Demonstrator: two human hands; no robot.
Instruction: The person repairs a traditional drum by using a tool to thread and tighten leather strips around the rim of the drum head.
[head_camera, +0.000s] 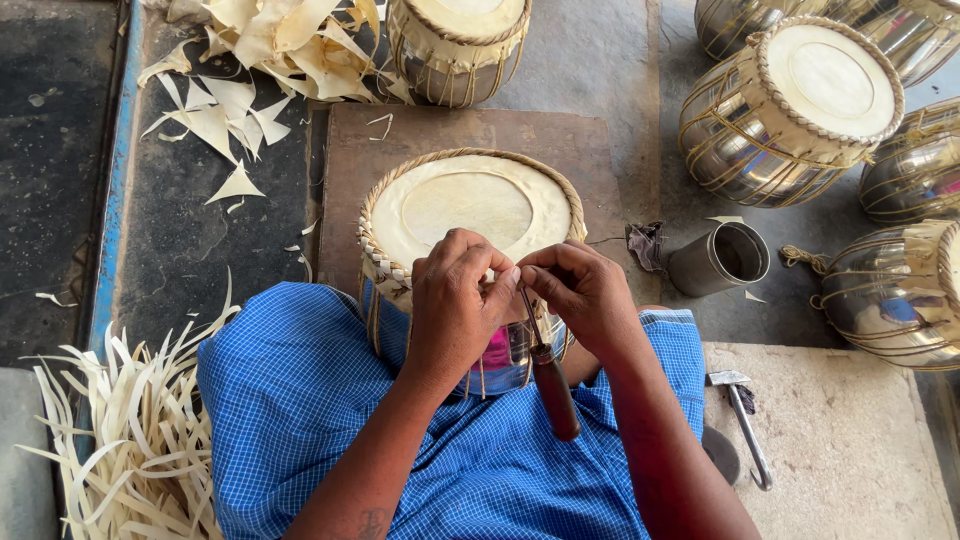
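A metal drum with a pale skin head (468, 208) and a braided rim stands between my knees on a brown board (350, 160). My left hand (455, 305) is closed at the drum's near rim, fingers pinched on the lacing there. My right hand (580, 290) meets it fingertip to fingertip and grips an awl with a dark wooden handle (553, 390), metal tip up at the rim and handle pointing toward me. Blue checked cloth (300, 390) covers my lap.
Several laced metal drums (800, 105) lie at the right, another (458, 45) stands at the top. A metal cup (722, 258) and a dark rag (646, 243) sit right of the board. A small hammer (745, 425) lies on a stone slab. Pale hide strips (130, 440) and scraps (270, 50) pile at the left.
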